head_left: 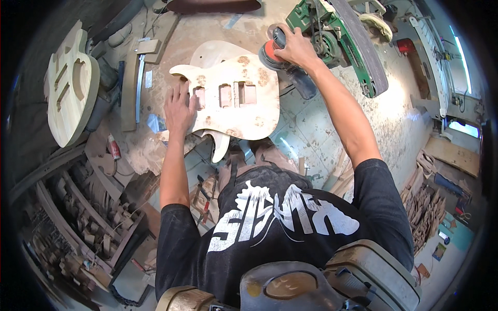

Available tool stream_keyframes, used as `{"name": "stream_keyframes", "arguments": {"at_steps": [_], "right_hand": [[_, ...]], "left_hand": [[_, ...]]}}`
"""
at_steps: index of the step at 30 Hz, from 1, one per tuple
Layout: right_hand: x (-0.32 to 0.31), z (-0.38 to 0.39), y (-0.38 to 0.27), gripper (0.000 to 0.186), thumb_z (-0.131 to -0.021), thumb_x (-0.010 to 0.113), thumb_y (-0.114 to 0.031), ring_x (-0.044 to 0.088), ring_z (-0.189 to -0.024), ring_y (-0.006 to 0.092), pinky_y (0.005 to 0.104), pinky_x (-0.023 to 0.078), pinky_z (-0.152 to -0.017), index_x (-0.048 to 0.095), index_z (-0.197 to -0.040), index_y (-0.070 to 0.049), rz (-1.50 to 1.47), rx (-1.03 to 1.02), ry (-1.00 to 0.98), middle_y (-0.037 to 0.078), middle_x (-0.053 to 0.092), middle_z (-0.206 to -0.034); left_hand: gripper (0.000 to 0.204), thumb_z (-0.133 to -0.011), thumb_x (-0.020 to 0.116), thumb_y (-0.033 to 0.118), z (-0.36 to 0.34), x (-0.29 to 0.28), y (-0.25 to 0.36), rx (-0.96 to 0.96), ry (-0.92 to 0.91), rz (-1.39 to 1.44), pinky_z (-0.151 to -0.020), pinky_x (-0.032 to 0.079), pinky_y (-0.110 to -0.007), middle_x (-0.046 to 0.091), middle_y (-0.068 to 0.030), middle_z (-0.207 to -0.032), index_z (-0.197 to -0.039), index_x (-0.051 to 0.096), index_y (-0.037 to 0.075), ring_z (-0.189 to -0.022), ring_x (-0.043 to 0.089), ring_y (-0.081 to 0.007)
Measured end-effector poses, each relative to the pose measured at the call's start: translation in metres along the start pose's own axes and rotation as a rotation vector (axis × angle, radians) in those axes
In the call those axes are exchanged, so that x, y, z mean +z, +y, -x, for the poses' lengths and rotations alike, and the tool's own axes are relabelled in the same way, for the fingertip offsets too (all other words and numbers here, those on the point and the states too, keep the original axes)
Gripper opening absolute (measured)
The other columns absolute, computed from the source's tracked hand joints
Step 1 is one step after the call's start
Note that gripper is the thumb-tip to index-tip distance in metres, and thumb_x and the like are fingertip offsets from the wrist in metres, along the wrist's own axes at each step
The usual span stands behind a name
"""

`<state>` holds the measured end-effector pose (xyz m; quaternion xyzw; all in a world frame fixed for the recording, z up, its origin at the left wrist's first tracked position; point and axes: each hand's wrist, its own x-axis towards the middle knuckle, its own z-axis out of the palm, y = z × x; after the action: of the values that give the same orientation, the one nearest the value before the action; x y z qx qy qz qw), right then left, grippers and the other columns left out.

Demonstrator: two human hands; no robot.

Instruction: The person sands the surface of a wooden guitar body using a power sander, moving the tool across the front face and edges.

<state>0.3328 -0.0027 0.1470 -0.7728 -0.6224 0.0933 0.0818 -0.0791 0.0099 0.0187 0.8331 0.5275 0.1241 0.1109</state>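
Observation:
A pale wooden electric guitar body (236,115) with dark knots and several cut-out pockets lies flat at the front edge of the workbench. Across its left end rests my left hand (179,106), fingers stretched out flat near the horns, thumb toward a pocket. My right hand (296,49) is wrapped over the top of a red and black orbital sander (269,53). The sander sits at the far right edge of the guitar body; whether its pad touches the wood I cannot tell. A dark dust canister (303,84) sticks out from it below my wrist.
Behind the guitar body lies another rounded wooden piece (215,50). A green belt sander (332,31) stands close by my right forearm. Another guitar body (73,85) stands at the left. Wood strips (129,96) lie on the dusty workbench (202,26). Racks of wood pieces (85,223) fill the lower left.

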Motion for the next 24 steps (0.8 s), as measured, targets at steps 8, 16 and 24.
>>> {"name": "stream_keyframes", "arguments": {"at_steps": [8, 16, 24], "right_hand": [[0.013, 0.031, -0.004, 0.084, -0.079, 0.081, -0.033, 0.064, -0.112, 0.0568, 0.0556, 0.057, -0.096, 0.043, -0.153, -0.024, -0.045, -0.107, 0.068, 0.033, 0.053, -0.133], [0.003, 0.056, 0.015, 0.083, -0.079, 0.081, -0.032, 0.068, -0.098, 0.0566, 0.0578, 0.059, -0.088, 0.043, -0.152, -0.023, -0.074, 0.015, 0.075, 0.030, 0.052, -0.129], [-0.007, 0.102, 0.018, 0.077, -0.080, 0.081, -0.028, 0.069, -0.102, 0.0555, 0.0578, 0.060, -0.089, 0.048, -0.150, -0.021, -0.092, 0.122, 0.040, 0.032, 0.052, -0.131]], "left_hand": [[0.057, -0.103, 0.057, 0.042, 0.000, 0.006, -0.005, 0.023, 0.034, 0.025, -0.122, 0.034, -0.051, 0.051, -0.0192, -0.159, -0.156, 0.052, 0.020, -0.146, 0.043, -0.0435], [0.058, -0.103, 0.057, 0.043, -0.002, 0.008, -0.002, 0.035, 0.044, 0.018, -0.122, 0.035, -0.051, 0.051, -0.0194, -0.159, -0.156, 0.052, 0.019, -0.146, 0.043, -0.0446], [0.059, -0.105, 0.053, 0.044, -0.002, 0.005, -0.003, 0.015, -0.013, 0.000, -0.123, 0.034, -0.050, 0.051, -0.0176, -0.160, -0.158, 0.050, 0.019, -0.149, 0.042, -0.0450]]}}
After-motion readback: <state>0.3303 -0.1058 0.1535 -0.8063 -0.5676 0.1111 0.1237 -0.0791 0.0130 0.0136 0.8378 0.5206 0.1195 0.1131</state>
